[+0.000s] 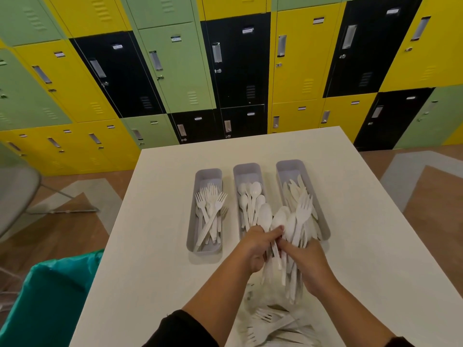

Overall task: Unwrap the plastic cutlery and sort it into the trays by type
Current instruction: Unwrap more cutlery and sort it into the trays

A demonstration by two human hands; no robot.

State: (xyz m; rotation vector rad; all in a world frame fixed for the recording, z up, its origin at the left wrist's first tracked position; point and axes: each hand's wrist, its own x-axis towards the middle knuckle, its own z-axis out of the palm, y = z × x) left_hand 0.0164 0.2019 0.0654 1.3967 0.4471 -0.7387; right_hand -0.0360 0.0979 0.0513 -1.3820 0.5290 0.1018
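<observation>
Spillage is the main risk: the left hand (255, 249) and right hand (307, 264) both grip one mixed bundle (288, 236) of spoons and forks at lower centre, above the near ends of the spoon tray (246, 169) and knife tray (290, 165). Loosened fingers could drop pieces into the wrong tray or onto the tabletop (160, 246), away from the fork tray (208, 174).

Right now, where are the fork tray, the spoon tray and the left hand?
fork tray (208, 172): head view, far rim.
spoon tray (246, 167): head view, far rim.
left hand (255, 249): head view, back of hand.

yellow, green and black lockers (175, 71), grey chair (17, 194), teal bag (50, 296).
</observation>
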